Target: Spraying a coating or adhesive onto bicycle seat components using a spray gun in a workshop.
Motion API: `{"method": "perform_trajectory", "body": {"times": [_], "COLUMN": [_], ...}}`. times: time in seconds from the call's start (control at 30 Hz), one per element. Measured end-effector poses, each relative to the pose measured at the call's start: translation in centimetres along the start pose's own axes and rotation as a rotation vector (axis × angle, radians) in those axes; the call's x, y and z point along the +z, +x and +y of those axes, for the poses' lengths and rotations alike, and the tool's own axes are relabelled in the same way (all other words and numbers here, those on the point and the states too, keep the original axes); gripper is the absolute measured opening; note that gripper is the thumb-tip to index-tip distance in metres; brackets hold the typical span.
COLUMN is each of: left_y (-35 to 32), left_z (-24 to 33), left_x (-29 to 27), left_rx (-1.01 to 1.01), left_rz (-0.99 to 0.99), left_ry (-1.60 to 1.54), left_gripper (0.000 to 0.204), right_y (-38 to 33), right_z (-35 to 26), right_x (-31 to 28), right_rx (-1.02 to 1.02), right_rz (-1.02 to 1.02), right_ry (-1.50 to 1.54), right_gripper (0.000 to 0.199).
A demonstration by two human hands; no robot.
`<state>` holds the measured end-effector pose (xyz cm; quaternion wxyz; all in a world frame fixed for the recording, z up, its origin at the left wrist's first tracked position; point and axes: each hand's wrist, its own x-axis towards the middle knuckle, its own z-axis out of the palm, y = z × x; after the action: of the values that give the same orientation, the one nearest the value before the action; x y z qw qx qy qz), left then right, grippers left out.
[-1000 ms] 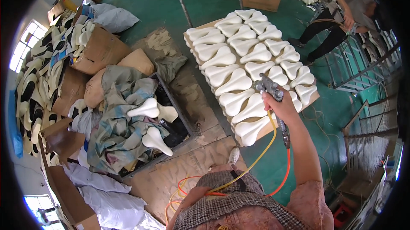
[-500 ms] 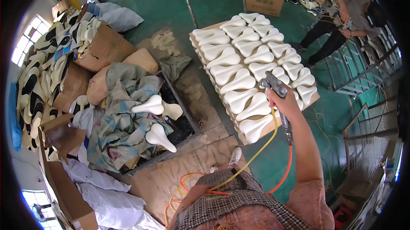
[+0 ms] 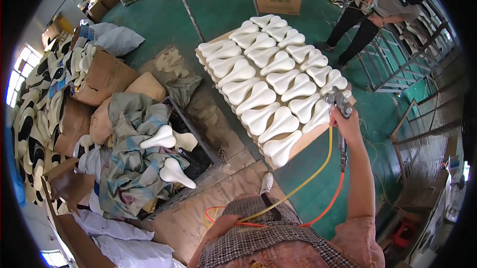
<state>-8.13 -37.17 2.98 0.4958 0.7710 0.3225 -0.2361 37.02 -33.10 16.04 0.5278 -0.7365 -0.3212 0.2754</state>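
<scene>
the right hand [image 3: 347, 123] has its fingers around the spray gun [image 3: 342, 104], just moved toward the three o'clock edge of the white saddles [image 3: 280, 80], now nearest those; whether the left hand [image 3: 230, 221] grips, i cannot tell.

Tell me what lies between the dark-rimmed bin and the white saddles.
In the head view, worn brown sheeting lies beside the bin, then green floor before the saddles; a grey-green cloth lies by the bin's far corner.
</scene>
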Motion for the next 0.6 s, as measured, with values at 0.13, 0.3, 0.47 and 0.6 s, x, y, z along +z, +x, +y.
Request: {"method": "perform_trajectory", "body": {"times": [0.13, 0.3, 0.47, 0.6], "left_y": [-0.6, -0.8, -1.5, -2.9], "left_z": [0.7, -1.4, -2.1, -1.9], "left_x": [-0.3, 0.9, 1.4, 1.3], "left_rx": [-0.009, 0.004, -0.016, -0.005], "left_rz": [-0.006, 0.008, 0.008, 0.057], "left_ry": [-0.001, -0.021, 0.020, 0.015], "left_gripper": [0.032, 0.032, 0.032, 0.031], "right_y": [0.4, -3.3, -3.7, -5.5], "right_z": [-0.5, -2.0, -1.2, -1.0], "right_x": [-0.5, 3.0, 2.7, 2.6], "right_rx": [-0.040, -0.012, -0.050, 0.016], "right_rz": [0.169, -0.113, -0.043, -0.014], "right_ry": [-0.029, 0.041, -0.001, -0.070], "right_gripper": [0.018, 0.017, 0.016, 0.020]}}
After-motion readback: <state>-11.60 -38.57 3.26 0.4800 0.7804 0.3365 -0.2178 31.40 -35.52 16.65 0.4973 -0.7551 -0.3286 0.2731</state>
